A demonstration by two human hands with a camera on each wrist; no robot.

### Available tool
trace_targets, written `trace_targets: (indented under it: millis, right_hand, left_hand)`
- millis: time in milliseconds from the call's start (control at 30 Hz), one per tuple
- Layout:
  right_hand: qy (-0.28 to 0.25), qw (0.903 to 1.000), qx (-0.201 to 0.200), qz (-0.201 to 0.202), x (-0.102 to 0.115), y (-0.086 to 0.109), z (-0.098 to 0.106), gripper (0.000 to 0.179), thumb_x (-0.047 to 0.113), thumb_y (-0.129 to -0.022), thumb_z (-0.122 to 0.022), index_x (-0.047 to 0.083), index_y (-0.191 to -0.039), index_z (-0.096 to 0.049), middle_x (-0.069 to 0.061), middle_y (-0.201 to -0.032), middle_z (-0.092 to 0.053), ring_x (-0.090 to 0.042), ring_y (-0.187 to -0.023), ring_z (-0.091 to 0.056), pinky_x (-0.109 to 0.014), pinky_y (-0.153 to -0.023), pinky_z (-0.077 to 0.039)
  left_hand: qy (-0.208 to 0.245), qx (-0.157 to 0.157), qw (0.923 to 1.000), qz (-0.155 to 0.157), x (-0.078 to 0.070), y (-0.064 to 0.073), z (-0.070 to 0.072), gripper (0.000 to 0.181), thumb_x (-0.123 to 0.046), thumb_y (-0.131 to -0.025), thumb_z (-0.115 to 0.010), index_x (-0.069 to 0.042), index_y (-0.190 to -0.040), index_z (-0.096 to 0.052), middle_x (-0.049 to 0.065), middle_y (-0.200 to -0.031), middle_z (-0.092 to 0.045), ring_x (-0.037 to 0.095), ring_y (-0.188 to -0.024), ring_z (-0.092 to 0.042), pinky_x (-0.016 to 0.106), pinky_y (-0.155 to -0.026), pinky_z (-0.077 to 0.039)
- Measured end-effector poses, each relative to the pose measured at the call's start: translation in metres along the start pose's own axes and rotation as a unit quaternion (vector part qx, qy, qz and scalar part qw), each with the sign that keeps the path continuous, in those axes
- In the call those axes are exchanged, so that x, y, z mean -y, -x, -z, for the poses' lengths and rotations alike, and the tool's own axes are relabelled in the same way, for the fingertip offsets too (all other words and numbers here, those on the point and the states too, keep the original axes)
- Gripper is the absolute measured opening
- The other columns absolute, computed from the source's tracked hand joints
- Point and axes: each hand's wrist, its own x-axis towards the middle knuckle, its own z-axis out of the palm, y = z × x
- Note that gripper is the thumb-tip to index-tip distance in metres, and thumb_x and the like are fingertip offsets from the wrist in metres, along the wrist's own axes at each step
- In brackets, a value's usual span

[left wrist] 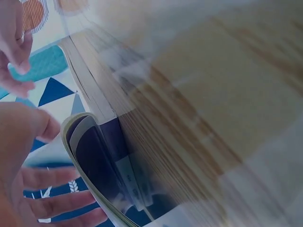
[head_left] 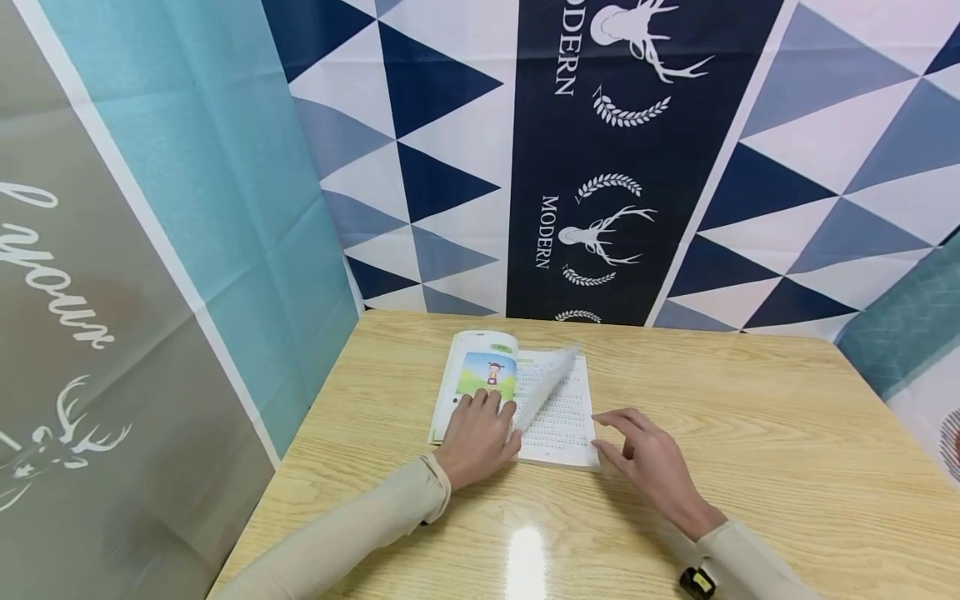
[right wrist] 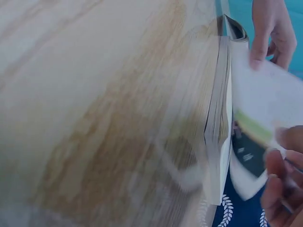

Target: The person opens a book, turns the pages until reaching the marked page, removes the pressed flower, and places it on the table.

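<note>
An open book [head_left: 558, 429] lies on the table, with a colour picture of a cartoon figure [head_left: 492, 372] on its left page and rows of small print on the right. One loose page [head_left: 546, 390] stands up mid-turn between the two sides, blurred. My left hand [head_left: 480, 433] rests on the lower part of the left page, fingers extended, its thumb by the foot of the raised page. At the book's right edge is my right hand [head_left: 654, 458], thumb and forefinger apart with no page between them. The right wrist view shows the turning page [right wrist: 272, 101] between both hands.
The book stands on a light wood-grain table [head_left: 750, 417], which runs on to the right. Behind it hangs a patterned cloth [head_left: 450, 125] with triangles and deer heads, and another cloth [head_left: 202, 167] closes off the left side. A bright light reflection [head_left: 527, 558] shows near the front.
</note>
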Motion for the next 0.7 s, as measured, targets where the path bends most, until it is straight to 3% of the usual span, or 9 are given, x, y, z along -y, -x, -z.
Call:
trace_targets:
  millis: [133,300,400,567,700]
  right_hand:
    - [0.002,0.9975,0.065,-0.028,-0.002,0.004,-0.003,0.032,0.021,-0.078,-0.079,0.016,-0.108,-0.070,0.005,-0.106,-0.062,0.007,-0.054,-0.042,-0.018,-0.048,-0.039]
    - [0.015,0.9921,0.119,-0.036,-0.002,0.007,-0.006,0.029,0.022,-0.078,-0.078,0.016,-0.106,-0.071,0.003,-0.107,-0.063,0.007,-0.059,-0.045,-0.018,-0.051,-0.041]
    - [0.020,0.9896,0.138,-0.036,-0.001,0.008,-0.007,0.026,0.022,-0.078,-0.079,0.018,-0.102,-0.073,0.003,-0.107,-0.063,0.006,-0.061,-0.048,-0.018,-0.053,-0.042]
    - [0.026,0.9880,0.150,-0.027,-0.001,0.009,-0.007,0.018,0.022,-0.078,-0.079,0.019,-0.095,-0.075,0.004,-0.104,-0.063,0.006,-0.063,-0.051,-0.018,-0.053,-0.044]
    - [0.033,0.9894,0.141,-0.006,0.000,0.008,-0.007,0.013,0.020,-0.078,-0.079,0.018,-0.090,-0.076,0.005,-0.099,-0.064,0.006,-0.063,-0.051,-0.018,-0.053,-0.044]
  left_hand:
    - [0.009,-0.005,0.9997,0.024,0.002,0.000,0.003,0.051,-0.035,-0.094,-0.043,-0.002,-0.132,-0.050,0.009,-0.104,-0.063,0.026,-0.092,-0.058,0.040,-0.074,-0.048]
    - [0.041,-0.051,0.9971,0.038,0.005,0.001,0.004,0.071,-0.022,-0.085,-0.054,-0.002,-0.147,-0.026,0.010,-0.107,-0.061,0.024,-0.087,-0.060,0.037,-0.067,-0.048]
    - [0.043,-0.056,0.9968,0.038,0.007,0.001,0.004,0.072,-0.015,-0.081,-0.058,-0.007,-0.147,-0.030,0.016,-0.120,-0.052,0.026,-0.092,-0.057,0.037,-0.069,-0.047]
    - [0.031,-0.048,0.9980,0.027,0.009,-0.001,0.005,0.067,-0.007,-0.073,-0.064,-0.013,-0.137,-0.047,0.027,-0.139,-0.035,0.040,-0.122,-0.042,0.049,-0.093,-0.041]
    - [0.009,-0.045,0.9989,0.007,0.012,-0.001,0.005,0.049,-0.005,-0.070,-0.065,-0.013,-0.118,-0.061,0.021,-0.134,-0.044,0.040,-0.130,-0.033,0.052,-0.101,-0.032]
